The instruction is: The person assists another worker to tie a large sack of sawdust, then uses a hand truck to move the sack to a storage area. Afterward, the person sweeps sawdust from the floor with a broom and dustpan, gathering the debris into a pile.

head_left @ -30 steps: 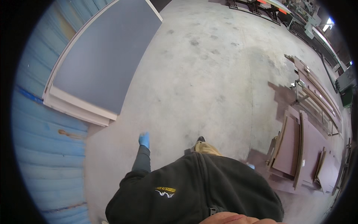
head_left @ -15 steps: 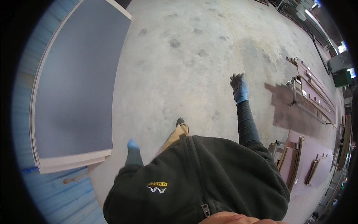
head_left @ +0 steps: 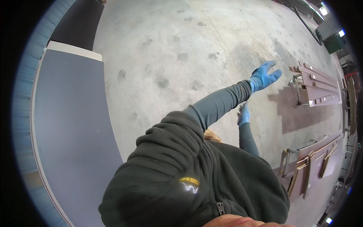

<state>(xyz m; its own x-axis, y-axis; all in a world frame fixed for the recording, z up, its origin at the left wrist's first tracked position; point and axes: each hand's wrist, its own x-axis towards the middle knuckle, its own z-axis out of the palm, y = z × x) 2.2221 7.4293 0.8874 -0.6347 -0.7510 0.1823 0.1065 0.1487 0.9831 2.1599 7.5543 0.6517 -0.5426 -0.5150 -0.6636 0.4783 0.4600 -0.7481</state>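
My left arm stretches across in front of my body to the right. At its end my left hand [head_left: 266, 76], in a blue work glove, is open with its fingers apart and nothing in it. Lower down, partly beyond the left forearm, my right hand [head_left: 244, 113] wears a blue glove with a darker palm side. Its fingers look loosely extended, and I see nothing held. Both hands are in the air above the concrete floor [head_left: 170, 56]. Nearest to the left hand, though apart from it, is a wheeled metal cart bearing pinkish boards [head_left: 325, 89].
A large stack of grey panels [head_left: 72, 117] with a pale edge runs along my left, with a dark panel [head_left: 81, 24] beyond it. A second rack with pinkish boards and wood strips [head_left: 308, 162] stands at the lower right. A green box [head_left: 333, 44] is at the far right.
My left hand has swung from low on the left up and across to the right. The right hand has dropped closer to my body. The view has moved forward along the panel stack.
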